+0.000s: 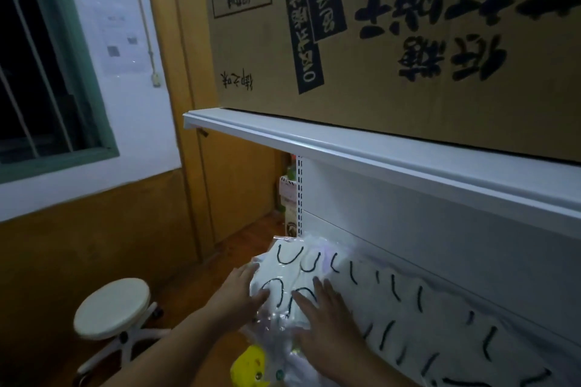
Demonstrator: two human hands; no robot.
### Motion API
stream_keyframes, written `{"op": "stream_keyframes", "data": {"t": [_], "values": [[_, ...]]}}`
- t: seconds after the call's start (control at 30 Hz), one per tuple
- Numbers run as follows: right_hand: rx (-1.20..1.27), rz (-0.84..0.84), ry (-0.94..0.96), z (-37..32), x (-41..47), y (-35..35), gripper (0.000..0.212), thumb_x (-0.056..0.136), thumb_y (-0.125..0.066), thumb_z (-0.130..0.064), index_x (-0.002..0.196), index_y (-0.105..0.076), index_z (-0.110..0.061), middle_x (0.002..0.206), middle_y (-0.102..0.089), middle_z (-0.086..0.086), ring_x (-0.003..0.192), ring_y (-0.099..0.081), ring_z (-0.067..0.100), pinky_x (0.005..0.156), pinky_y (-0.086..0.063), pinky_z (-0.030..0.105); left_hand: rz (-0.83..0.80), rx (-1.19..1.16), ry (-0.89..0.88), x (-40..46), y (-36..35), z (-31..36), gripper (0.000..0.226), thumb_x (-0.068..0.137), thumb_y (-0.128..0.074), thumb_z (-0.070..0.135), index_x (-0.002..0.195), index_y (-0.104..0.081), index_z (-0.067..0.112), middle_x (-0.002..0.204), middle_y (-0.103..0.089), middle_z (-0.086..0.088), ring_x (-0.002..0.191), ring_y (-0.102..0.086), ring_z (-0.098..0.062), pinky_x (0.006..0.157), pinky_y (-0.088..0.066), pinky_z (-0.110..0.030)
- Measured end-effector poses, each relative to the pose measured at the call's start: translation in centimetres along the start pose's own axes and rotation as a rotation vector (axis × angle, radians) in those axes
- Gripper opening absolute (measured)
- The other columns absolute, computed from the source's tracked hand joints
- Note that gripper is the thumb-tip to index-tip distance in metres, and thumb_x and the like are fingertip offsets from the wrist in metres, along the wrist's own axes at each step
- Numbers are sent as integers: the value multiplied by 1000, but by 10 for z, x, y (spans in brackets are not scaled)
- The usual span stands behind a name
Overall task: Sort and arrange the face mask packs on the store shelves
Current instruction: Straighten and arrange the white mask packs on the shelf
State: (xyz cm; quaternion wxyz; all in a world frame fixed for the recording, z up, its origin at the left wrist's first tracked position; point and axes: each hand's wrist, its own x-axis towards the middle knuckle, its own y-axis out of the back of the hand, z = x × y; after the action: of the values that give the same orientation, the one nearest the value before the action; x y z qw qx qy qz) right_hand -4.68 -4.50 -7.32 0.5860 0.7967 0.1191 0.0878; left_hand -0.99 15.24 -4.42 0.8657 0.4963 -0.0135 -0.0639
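A row of white face mask packs (408, 308) in clear plastic, with black ear loops showing, stands along the lower shelf against the white back panel (440, 229). My left hand (239, 292) rests against the left side of the leftmost pack (283, 264), fingers fairly straight. Flat on the front of the packs beside it lies my right hand (327, 320), fingers spread and straight. More clear-wrapped packs (276, 345) sit lower, in front of my arms.
A white upper shelf edge (377, 151) runs overhead, carrying a large printed cardboard box (408, 41). A round white stool (113, 308) stands at the lower left on the wooden floor. A yellow object (250, 367) lies below the packs. A window (41, 66) is at the left.
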Motion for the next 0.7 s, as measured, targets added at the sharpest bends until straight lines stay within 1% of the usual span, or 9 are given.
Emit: {"op": "stream_keyframes", "data": {"t": [0.1,0.2,0.27,0.4,0.43,0.5,0.57,0.63,0.7], "values": [[-11,33,-27,-17,35,-5,62,94,-38,-54,149,-14,-41,161,12,2,147,13,22,119,-1,42,-23,-88,-14,24,0,-19,66,94,-50,50,151,-24,26,157,-25,1,140,-31,-18,112,-33,-33],[-66,9,-95,-31,64,-12,72,90,-37,-61,152,-11,-34,161,11,5,147,13,24,117,4,44,-27,-205,-29,47,2,-36,61,93,-54,45,147,-30,31,152,-35,3,131,-42,-14,106,-40,-31],[-117,-22,-162,-34,75,-19,81,85,-38,-67,152,-9,-32,161,9,6,147,12,25,116,5,47,-74,-358,16,60,4,-45,58,94,-54,41,147,-32,31,148,-41,0,123,-49,-16,96,-46,-29],[-169,-76,-229,-36,79,-25,86,83,-43,-67,152,-8,-32,162,2,4,148,9,23,116,7,48,-104,-602,78,83,9,-53,49,98,-49,37,144,-37,23,145,-45,-4,128,-47,-23,89,-43,-29],[-156,-64,-242,-36,78,-25,84,83,-44,-66,152,-10,-31,162,-1,2,148,7,21,116,6,48,-92,-643,85,86,11,-53,46,98,-49,35,142,-41,20,143,-48,-4,125,-49,-21,87,-42,-27],[-124,-23,-266,-39,79,-22,80,85,-46,-63,151,-15,-31,161,-9,-1,148,1,19,117,2,46,-76,-722,85,92,15,-51,39,99,-48,29,135,-51,15,136,-55,-4,110,-52,-12,80,-40,-21],[-136,17,-267,-44,82,-16,73,88,-48,-57,149,-21,-29,159,-18,-3,148,-4,18,118,0,45,-83,-790,63,98,19,-49,31,98,-50,26,127,-57,16,129,-59,-2,97,-53,-6,73,-40,-16],[-169,72,-234,-50,85,-10,64,90,-49,-50,147,-28,-27,155,-27,-4,147,-8,20,118,1,44,-100,-911,72,102,23,-46,26,96,-54,25,119,-62,19,120,-62,2,93,-55,-8,66,-42,-15],[-130,150,-218,-55,87,-5,57,93,-48,-45,145,-31,-29,154,-29,-6,147,-7,19,118,5,40,-161,-1102,140,103,28,-42,17,91,-59,28,102,-70,22,112,-68,-2,95,-61,-17,66,-46,-23]]}}
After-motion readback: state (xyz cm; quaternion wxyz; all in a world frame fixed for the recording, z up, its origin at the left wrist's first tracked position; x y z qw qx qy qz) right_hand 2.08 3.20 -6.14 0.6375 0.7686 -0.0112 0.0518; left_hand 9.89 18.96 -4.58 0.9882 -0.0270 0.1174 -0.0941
